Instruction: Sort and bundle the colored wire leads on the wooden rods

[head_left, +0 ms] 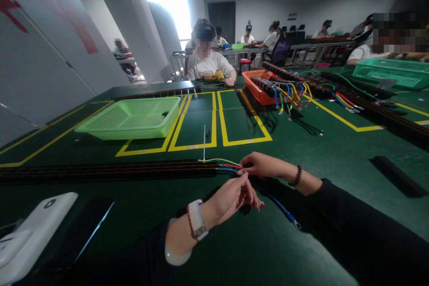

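Observation:
Yellow-green, red and blue wires point(228, 166) come out of the right end of a long black strip point(134, 170) lying across the table. My right hand point(256, 164), with a bead bracelet on its wrist, is closed around these wires. Just in front, my left hand point(234, 199) wears a watch on a woven band; its fingers are bent and its fingertips meet the wires beside my right fingers. Exactly what they pinch is partly hidden. Past my hands a blue wire with a ring terminal point(297, 225) lies on the table. A white cable tie point(204, 143) stands upright at the strip's end.
A light green basket point(134, 132) stands beyond the strip; an orange basket point(259, 94) holds wire bundles. A teal basket point(392, 73) sits far right. A white device point(36, 232) and a dark phone-like slab point(83, 228) lie front left. A black piece point(397, 175) lies right. People sit opposite.

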{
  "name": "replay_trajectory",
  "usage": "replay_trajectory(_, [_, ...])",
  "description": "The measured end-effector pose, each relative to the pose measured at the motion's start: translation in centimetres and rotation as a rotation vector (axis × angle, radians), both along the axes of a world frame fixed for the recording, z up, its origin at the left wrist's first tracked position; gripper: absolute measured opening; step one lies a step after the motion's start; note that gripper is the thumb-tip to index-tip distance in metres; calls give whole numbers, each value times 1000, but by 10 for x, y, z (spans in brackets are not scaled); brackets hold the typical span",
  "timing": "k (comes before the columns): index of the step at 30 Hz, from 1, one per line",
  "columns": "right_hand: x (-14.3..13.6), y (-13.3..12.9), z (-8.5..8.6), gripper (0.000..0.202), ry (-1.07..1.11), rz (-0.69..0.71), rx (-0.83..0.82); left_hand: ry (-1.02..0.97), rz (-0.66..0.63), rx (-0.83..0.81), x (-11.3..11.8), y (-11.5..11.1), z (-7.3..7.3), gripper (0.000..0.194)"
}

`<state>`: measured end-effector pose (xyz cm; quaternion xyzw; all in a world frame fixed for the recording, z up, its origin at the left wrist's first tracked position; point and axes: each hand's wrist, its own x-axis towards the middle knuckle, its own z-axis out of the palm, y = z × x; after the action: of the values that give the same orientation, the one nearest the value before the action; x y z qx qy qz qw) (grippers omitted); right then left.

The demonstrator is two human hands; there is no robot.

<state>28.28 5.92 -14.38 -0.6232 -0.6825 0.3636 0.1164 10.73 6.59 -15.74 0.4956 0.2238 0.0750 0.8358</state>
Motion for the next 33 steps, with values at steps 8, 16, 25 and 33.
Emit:
replay_trajectory(8, [2, 0, -3, 45, 8, 9, -6, -12, 36, -100, 0, 2, -2, 51])
replay_trajectory(16, [-6, -3, 0, 41, -168, -31, 191, 2, 38, -159, 1, 3, -1, 62])
replay_trajectory(25, [-35, -20, 10, 23, -745, 91, 452, -62, 173, -300, 7, 2, -2, 37])
replay_trajectory(33, [-58, -33, 7, 24, -958, 242, 550, -71, 350, -427, 8, 1, 7, 17])
